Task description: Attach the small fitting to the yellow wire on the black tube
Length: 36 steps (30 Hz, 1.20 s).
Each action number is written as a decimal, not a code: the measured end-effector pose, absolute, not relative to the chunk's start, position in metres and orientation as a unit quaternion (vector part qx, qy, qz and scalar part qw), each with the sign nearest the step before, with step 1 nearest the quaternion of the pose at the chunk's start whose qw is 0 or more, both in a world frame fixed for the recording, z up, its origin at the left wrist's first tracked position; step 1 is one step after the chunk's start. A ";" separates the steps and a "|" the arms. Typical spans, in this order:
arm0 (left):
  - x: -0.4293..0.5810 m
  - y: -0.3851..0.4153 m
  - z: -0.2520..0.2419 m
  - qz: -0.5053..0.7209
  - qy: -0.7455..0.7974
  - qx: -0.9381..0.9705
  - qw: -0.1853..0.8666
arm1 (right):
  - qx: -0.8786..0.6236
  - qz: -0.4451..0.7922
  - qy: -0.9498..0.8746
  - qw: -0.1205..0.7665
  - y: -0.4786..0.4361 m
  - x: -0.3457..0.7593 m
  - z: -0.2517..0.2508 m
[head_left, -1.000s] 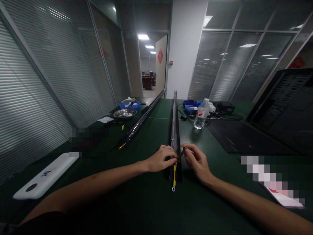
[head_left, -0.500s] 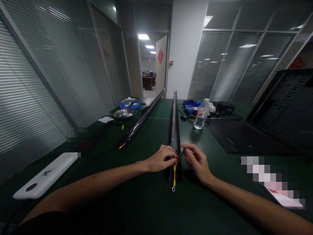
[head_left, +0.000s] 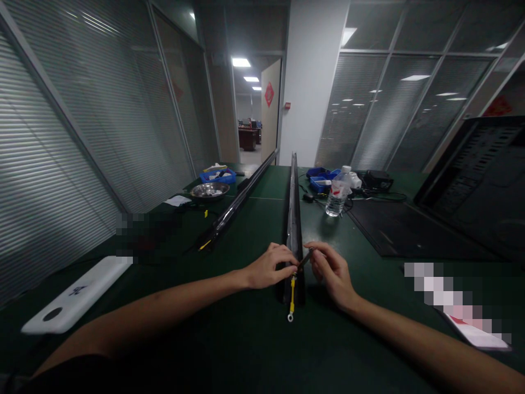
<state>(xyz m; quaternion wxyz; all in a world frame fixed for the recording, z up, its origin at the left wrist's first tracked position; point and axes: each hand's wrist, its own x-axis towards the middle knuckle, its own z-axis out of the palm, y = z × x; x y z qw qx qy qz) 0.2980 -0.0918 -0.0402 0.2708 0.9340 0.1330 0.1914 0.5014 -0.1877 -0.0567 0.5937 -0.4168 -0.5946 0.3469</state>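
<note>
A long dark metal rail [head_left: 292, 219] runs away from me along the green table. At its near end, a short yellow wire [head_left: 292, 293] with a ring terminal [head_left: 290, 317] hangs out toward me. My right hand [head_left: 334, 273], to the right of the rail, pinches the upper end of a slim flat metal tool [head_left: 305, 259], apparently a small wrench. The tool's lower end reaches the spot where the wire meets the rail. My left hand [head_left: 271, 268] lies over the rail from the left, thumb and fingertips closed at that same spot. What they pinch is hidden.
A second rail [head_left: 238, 205] lies to the left, with a steel bowl [head_left: 209, 190] and a blue tray [head_left: 217, 175] beyond. Toward the right are a water bottle [head_left: 337, 194], blue bins [head_left: 322, 182] and a black panel [head_left: 410, 230]. A white case [head_left: 77, 295] sits near left.
The tool has turned slightly in my right hand, its upper end shifting a little right. The ring terminal has moved a touch left. My left hand stays almost in place.
</note>
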 end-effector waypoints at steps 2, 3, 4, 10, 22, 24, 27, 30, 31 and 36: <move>0.298 -0.092 -0.040 0.193 0.132 0.934 0.271 | -0.418 0.349 -0.595 0.591 -0.188 0.501 -0.057; 0.299 -0.092 -0.040 0.192 0.133 0.934 0.271 | -0.420 0.349 -0.595 0.590 -0.188 0.501 -0.057; 0.299 -0.092 -0.039 0.191 0.134 0.934 0.271 | -0.422 0.349 -0.595 0.588 -0.188 0.501 -0.057; 0.299 -0.093 -0.038 0.187 0.141 0.932 0.277 | -0.430 0.344 -0.595 0.585 -0.187 0.502 -0.055; 0.300 -0.094 -0.037 0.188 0.141 0.932 0.277 | -0.430 0.348 -0.592 0.586 -0.187 0.502 -0.058; 0.300 -0.093 -0.038 0.189 0.140 0.931 0.279 | -0.433 0.346 -0.591 0.586 -0.187 0.502 -0.057; 0.299 -0.092 -0.039 0.190 0.139 0.931 0.279 | -0.433 0.341 -0.591 0.589 -0.187 0.501 -0.055; 0.299 -0.092 -0.039 0.193 0.136 0.931 0.278 | -0.427 0.334 -0.598 0.590 -0.187 0.501 -0.054; 0.299 -0.092 -0.039 0.193 0.133 0.932 0.278 | -0.424 0.333 -0.601 0.590 -0.187 0.501 -0.054; 0.299 -0.094 -0.037 0.187 0.128 0.933 0.280 | -0.420 0.336 -0.602 0.590 -0.189 0.501 -0.055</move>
